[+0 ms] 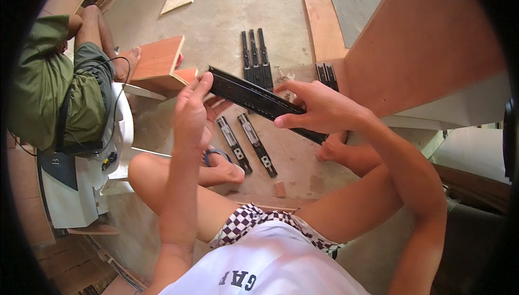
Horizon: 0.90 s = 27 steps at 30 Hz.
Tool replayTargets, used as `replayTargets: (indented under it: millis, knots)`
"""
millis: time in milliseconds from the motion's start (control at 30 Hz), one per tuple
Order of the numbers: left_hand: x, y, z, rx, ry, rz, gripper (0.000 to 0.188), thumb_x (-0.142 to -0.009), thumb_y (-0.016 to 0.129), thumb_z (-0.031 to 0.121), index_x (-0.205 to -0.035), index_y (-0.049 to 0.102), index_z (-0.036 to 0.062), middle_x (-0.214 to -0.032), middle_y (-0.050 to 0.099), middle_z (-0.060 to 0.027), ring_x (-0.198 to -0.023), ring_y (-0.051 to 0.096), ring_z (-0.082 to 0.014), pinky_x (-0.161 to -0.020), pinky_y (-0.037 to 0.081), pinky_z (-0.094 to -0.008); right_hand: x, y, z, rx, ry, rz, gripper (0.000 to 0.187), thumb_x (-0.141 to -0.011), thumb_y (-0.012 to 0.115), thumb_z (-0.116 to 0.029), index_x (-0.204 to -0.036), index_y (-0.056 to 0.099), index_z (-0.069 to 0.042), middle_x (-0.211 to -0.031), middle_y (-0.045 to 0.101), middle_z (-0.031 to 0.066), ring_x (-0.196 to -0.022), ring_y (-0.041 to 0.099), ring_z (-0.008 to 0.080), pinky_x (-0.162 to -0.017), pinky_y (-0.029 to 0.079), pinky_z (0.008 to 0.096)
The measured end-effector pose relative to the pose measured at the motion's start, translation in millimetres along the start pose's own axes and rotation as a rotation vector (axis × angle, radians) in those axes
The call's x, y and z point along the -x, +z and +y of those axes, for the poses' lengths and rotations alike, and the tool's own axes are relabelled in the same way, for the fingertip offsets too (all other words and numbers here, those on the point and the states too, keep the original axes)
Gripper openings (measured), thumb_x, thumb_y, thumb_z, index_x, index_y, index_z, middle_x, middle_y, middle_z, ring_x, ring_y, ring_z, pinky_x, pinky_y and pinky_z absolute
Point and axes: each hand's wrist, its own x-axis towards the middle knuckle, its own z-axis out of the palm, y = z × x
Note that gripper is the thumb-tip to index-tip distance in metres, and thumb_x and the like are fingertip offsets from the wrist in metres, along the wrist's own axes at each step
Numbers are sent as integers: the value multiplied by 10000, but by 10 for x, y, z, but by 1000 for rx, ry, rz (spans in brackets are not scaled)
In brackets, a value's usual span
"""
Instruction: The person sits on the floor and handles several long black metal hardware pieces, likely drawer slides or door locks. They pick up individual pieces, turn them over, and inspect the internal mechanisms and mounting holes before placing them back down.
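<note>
A long black drawer slide (254,98) spans the space between my two hands, tilted down toward the right. My left hand (193,105) grips its upper left end, thumb on top. Farther along, my right hand (311,103) holds it near the lower right end, thumb on the near edge and fingers over the far edge. Below it on the floor lie two slide pieces with silvery parts, a left one (233,143) and a right one (256,144). Beyond it rest several black slides (254,54) side by side, partly hidden by the held one.
More black slides (327,74) lie by a large wooden panel (427,41) at right. A wooden box piece (157,60) stands at left, near a person in green (70,78) on a white chair (125,116). A small wood block (279,188) sits near my legs.
</note>
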Motion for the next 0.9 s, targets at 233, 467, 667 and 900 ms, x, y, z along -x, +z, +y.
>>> replayTargets:
  millis: [233,467,667,900]
  knots:
    - [100,83,-376,457,109,100,590,-1098,434,574,-1243,606,28,-1120,723,-146,-1033,711,-268,-933,575,-404,55,311,-192,-145,-13,121,358,-1091,564,-288,-909,597,18,-656,502,180,-580,485,203,-586,457,407]
    - [246,240,-791,618,-143,-277,734,-1113,221,610,-1422,487,-1,-1387,596,-245,-1085,688,-328,-1031,554,-476,-115,709,-329,-129,76,156,382,-1092,520,-289,-997,646,59,-886,676,312,-852,668,488,-770,507,537]
    - [-25,43,-826,691,-418,-87,640,-1139,251,538,-1246,594,8,-1084,684,-148,-1067,681,-254,-982,554,-426,-106,708,-656,384,-150,273,577,-1061,544,-412,-1406,517,50,-1463,483,329,-1416,422,500,-1154,332,608]
    - [98,-22,-857,816,-402,-157,551,-1070,494,553,-1122,645,26,-1040,689,-113,-1066,675,-304,-972,559,-447,-228,1135,-649,401,-183,192,886,-1049,439,-607,-1621,258,46,-1648,181,399,-1549,128,582,-1267,95,629]
